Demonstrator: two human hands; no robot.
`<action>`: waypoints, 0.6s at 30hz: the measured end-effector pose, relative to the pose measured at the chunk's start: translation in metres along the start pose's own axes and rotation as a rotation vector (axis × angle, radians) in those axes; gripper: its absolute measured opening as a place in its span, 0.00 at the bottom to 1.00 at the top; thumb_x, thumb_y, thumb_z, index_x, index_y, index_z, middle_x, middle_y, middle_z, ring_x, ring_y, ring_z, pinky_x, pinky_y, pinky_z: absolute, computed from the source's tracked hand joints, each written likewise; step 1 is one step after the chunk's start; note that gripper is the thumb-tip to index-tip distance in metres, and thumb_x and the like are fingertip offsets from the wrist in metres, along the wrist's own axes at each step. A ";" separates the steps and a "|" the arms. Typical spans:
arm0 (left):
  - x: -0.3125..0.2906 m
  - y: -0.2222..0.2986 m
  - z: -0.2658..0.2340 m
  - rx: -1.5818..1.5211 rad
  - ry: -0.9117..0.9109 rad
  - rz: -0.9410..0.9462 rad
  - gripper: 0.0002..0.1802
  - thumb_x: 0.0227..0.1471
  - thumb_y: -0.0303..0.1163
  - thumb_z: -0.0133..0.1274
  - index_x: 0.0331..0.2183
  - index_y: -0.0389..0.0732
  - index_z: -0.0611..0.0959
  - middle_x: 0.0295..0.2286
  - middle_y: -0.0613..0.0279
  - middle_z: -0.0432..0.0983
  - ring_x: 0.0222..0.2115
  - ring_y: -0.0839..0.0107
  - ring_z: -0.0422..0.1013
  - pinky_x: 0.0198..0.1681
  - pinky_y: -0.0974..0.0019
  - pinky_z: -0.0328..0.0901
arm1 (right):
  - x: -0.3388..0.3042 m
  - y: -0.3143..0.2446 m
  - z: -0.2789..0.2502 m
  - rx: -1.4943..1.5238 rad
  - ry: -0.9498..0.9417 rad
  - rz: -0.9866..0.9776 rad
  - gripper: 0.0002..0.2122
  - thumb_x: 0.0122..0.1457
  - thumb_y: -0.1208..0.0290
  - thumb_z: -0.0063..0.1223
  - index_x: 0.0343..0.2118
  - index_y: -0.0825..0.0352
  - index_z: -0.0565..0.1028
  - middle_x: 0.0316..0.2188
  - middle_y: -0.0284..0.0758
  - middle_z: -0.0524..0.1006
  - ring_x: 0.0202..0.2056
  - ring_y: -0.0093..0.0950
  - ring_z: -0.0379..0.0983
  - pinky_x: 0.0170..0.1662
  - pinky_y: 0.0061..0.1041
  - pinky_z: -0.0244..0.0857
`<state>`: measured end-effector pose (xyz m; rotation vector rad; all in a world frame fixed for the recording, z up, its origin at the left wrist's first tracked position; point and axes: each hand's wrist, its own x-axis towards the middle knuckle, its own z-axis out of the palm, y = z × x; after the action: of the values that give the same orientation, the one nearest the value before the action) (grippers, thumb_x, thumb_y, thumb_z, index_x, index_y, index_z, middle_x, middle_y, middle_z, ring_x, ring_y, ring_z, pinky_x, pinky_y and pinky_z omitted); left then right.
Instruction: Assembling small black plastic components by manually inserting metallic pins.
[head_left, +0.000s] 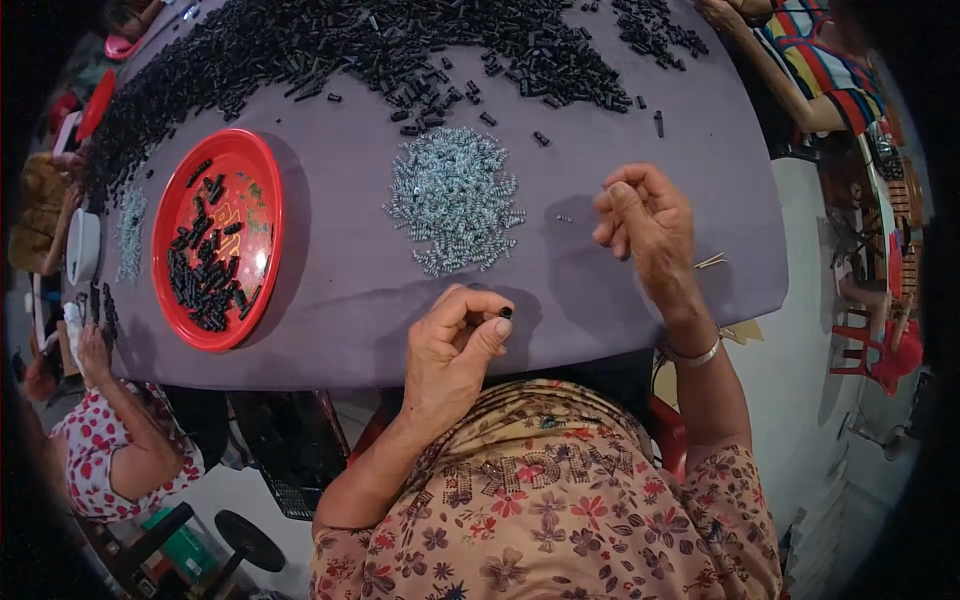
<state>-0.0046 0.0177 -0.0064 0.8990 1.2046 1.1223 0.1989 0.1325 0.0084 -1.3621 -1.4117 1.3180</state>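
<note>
Close to the table's near edge, my left hand [450, 345] pinches a small black tube [506, 313] between thumb and forefinger, its round end facing up. My right hand [650, 230] hovers over the cloth to the right, fingers curled and thumb drawn against the forefinger. Whatever sits in that pinch, if anything, is hidden. A heap of small silvery coil springs [450, 200] lies beyond my left hand. One loose spring [565, 218] rests on the cloth just left of my right hand.
A red oval tray [270, 270] holding black pieces stands at left. A large pile of black tubes [400, 50] spreads across the far side of the grey-clothed table [340, 330]. Thin sticks [711, 260] lie by my right wrist. Other people sit at both sides.
</note>
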 end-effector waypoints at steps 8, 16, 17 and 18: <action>-0.003 0.005 0.000 -0.024 0.014 -0.023 0.07 0.53 0.26 0.52 0.35 0.33 0.78 0.29 0.66 0.70 0.26 0.79 0.70 0.29 0.76 0.68 | 0.012 -0.006 0.035 -0.066 -0.186 -0.192 0.09 0.64 0.70 0.38 0.33 0.69 0.68 0.27 0.33 0.75 0.26 0.18 0.71 0.27 0.17 0.67; -0.006 0.005 -0.002 -0.307 -0.034 0.020 0.10 0.53 0.27 0.53 0.37 0.33 0.78 0.30 0.59 0.76 0.29 0.75 0.73 0.31 0.74 0.69 | -0.044 -0.014 0.029 0.312 -0.327 -0.071 0.07 0.61 0.74 0.46 0.38 0.70 0.75 0.28 0.31 0.75 0.28 0.16 0.70 0.31 0.15 0.66; -0.007 0.005 -0.002 -0.350 -0.049 0.022 0.10 0.53 0.27 0.53 0.38 0.33 0.78 0.31 0.59 0.76 0.29 0.75 0.73 0.31 0.74 0.70 | -0.049 -0.015 0.031 0.346 -0.336 -0.035 0.08 0.60 0.75 0.48 0.40 0.71 0.74 0.29 0.32 0.75 0.28 0.16 0.70 0.31 0.14 0.67; -0.008 0.006 -0.001 -0.349 -0.051 0.018 0.10 0.53 0.27 0.53 0.38 0.33 0.78 0.31 0.59 0.76 0.29 0.75 0.73 0.31 0.74 0.70 | -0.054 -0.017 0.033 0.349 -0.333 -0.032 0.08 0.60 0.75 0.48 0.40 0.71 0.74 0.29 0.32 0.75 0.28 0.16 0.70 0.31 0.14 0.67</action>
<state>-0.0068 0.0112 0.0008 0.6667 0.9230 1.2688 0.1718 0.0758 0.0262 -0.9168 -1.3255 1.7343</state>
